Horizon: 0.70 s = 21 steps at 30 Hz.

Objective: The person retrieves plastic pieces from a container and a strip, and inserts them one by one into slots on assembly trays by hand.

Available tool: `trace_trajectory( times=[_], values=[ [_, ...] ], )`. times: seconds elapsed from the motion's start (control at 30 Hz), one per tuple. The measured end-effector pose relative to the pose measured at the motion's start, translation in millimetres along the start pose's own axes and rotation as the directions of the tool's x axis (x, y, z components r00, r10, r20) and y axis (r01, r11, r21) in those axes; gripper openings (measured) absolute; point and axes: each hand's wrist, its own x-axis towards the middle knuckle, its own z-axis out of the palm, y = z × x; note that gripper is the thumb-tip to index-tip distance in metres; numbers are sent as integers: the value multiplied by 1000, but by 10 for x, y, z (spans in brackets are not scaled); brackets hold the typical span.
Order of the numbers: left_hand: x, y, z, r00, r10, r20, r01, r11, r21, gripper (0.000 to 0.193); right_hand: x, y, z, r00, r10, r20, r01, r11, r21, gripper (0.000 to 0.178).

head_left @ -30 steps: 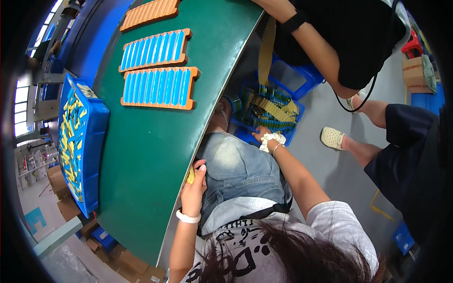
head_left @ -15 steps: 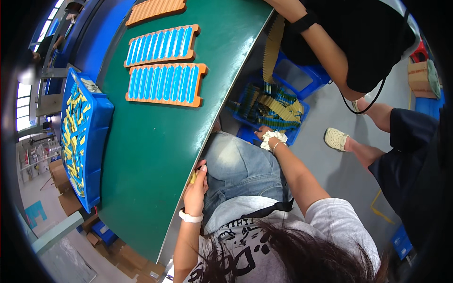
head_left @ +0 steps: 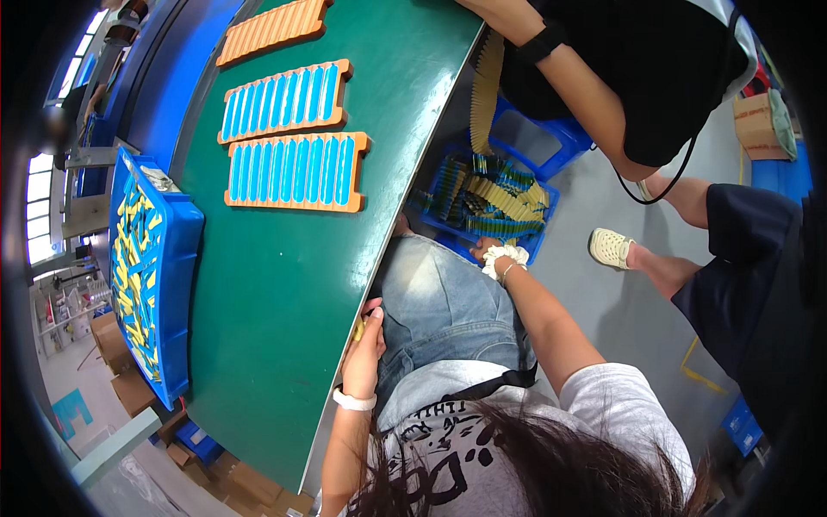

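My left hand (head_left: 363, 349) is at the near edge of the green table (head_left: 267, 319), its fingers closed on a small yellow piece (head_left: 358, 330) that is mostly hidden. Down beside my knee, my right hand (head_left: 485, 249) reaches to the near rim of a blue bin (head_left: 538, 244). The bin holds many folded strips (head_left: 508, 202) in yellow, blue and green. Shadow and the white scrunchie on my wrist hide most of the right fingers. On the table lie two orange ribbed trays (head_left: 359, 177), each filled with a row of blue cylinders (head_left: 293, 170).
Farther up the table is an orange ribbed tray (head_left: 274, 30) without cylinders. A blue crate (head_left: 177, 284) of yellow and blue pieces stands along the left edge. At the right a co-worker's arm (head_left: 586, 86) reaches over the table; a yellow strip (head_left: 487, 95) hangs beside it. Cardboard boxes (head_left: 762, 127) stand behind.
The view has shifted a little, so the trays appear slightly lower and farther left. Both my hands stay in nearly the same places, the left still at the table edge, the right at the bin.
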Motion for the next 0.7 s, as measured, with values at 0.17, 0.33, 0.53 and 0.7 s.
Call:
trace_trajectory(
  times=[0.17, 0.33, 0.53, 0.7],
  values=[
    [4, -53, -52, 1000, -7, -18, 7, 1000, -21, 22, -29, -27, 72, 1000, -4, -30, 3, 1000, -30, 46],
    [-8, -92, -114, 1000, -4, -27, 4, 1000, -23, 24, 18, -64, 93, 998, 27, 54, -30, 997, 70, 49],
    [31, 1, -16, 999, 37, 19, -36, 999, -10, 26, -16, -53, 66, 995, -99, 6, 98, 992, 83, 52],
    [-18, 61, 29, 999, 38, -11, -38, 999, 16, 26, -34, -38, 43, 992, -128, 12, 126, 985, 118, 51]
  ],
)
